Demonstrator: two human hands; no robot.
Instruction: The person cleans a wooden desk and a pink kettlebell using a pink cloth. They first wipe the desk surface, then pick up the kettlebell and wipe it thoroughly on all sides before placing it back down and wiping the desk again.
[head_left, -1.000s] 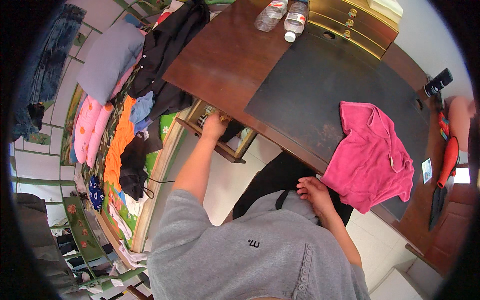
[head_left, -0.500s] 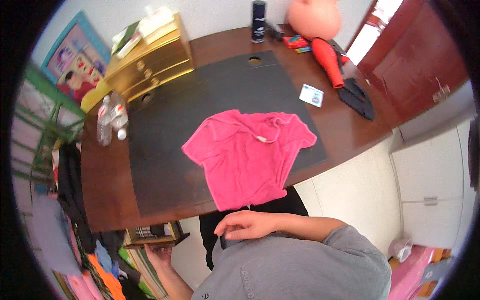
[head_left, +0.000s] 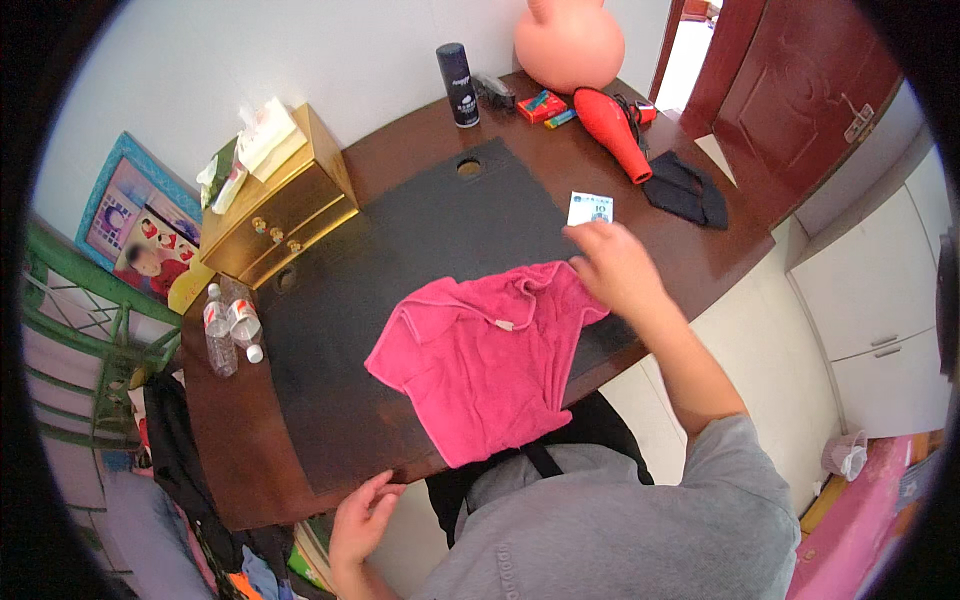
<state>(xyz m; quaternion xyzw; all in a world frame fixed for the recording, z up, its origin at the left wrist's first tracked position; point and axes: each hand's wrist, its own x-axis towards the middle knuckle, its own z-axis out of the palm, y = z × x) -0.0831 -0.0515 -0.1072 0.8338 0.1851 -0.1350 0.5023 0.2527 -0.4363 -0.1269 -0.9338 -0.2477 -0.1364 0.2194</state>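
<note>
Grey fabric forms the shirt point(head_left: 610, 530) nearest the camera. Left hand point(head_left: 362, 518): at the front edge of the brown wooden desk point(head_left: 235, 460), fingers loosely bent, thumb apart, no object visible in the grasp. Pink towel point(head_left: 490, 360): spread, creased, on the black desk mat point(head_left: 350, 280); a small pale tag, illegible, shows near its upper hem. Right hand point(head_left: 618, 268): palm down beyond the towel's right corner, fingertips at the lower edge of a blue-and-white printed note point(head_left: 590, 208); whether they grip it cannot be told. Two clear plastic bottles point(head_left: 232, 328) lie together at the desk's left end; each carries a red-and-white label, and one white cap faces the front. A red hair dryer point(head_left: 612, 132) lies beyond the note, beside a folded black item point(head_left: 685, 190). Gold drawer cabinet point(head_left: 285, 210): drawers closed, contents hidden; a white tissue pack point(head_left: 270, 140) rests on top. Dark spray can point(head_left: 458, 85): upright near the wall, bearing small white print. A red printed box point(head_left: 542, 106) lies farther right, before a rounded peach-coloured object point(head_left: 570, 48).
</note>
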